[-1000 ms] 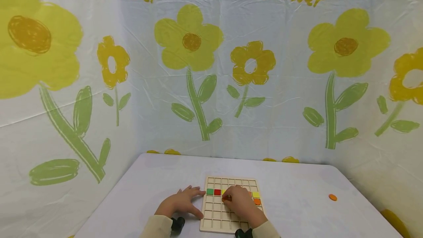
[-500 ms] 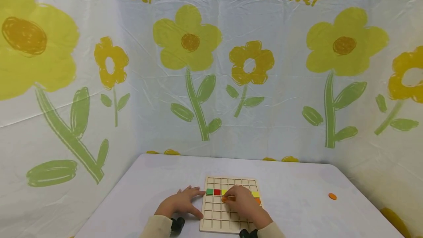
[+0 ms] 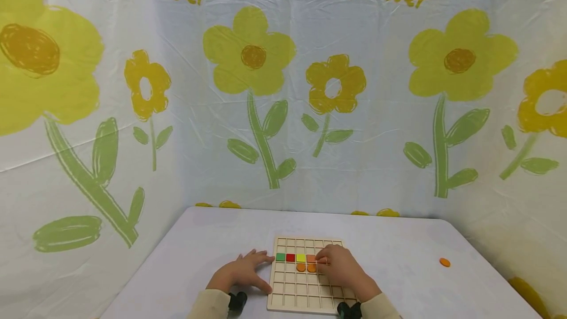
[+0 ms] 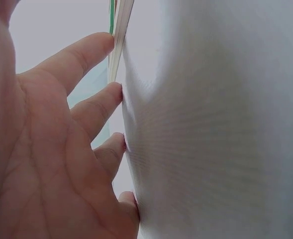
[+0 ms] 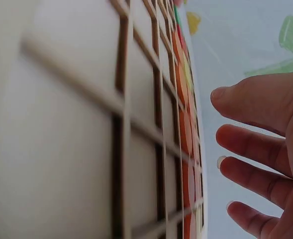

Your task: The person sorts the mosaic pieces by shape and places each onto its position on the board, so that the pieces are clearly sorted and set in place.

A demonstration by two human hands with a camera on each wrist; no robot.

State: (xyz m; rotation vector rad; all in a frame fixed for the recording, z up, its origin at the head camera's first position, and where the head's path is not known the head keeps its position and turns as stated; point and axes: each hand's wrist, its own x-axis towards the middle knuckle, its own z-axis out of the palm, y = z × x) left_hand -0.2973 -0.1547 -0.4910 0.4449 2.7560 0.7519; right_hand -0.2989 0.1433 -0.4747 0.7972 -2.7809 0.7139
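A pale wooden grid board (image 3: 290, 289) lies on the table. One of its rows shows a green tile (image 3: 280, 257), a red tile (image 3: 290, 258), a yellow tile (image 3: 301, 258) and an orange square tile (image 3: 311, 259). Below them sit two orange discs (image 3: 301, 268). My right hand (image 3: 343, 267) is over the board's right half and hides part of those rows; in the right wrist view its fingers (image 5: 255, 179) are apart, holding nothing. With fingers spread, my left hand (image 3: 241, 272) rests at the board's left edge, its fingertips touching the table and board side.
A loose orange disc (image 3: 445, 262) lies on the white table (image 3: 394, 245), to the right of the board. Cloth walls (image 3: 372, 181) printed with flowers stand behind the table and at both sides.
The right hand has moved right from the lower row, uncovering two orange discs and the orange square tile. The left hand has stayed at the board's edge.
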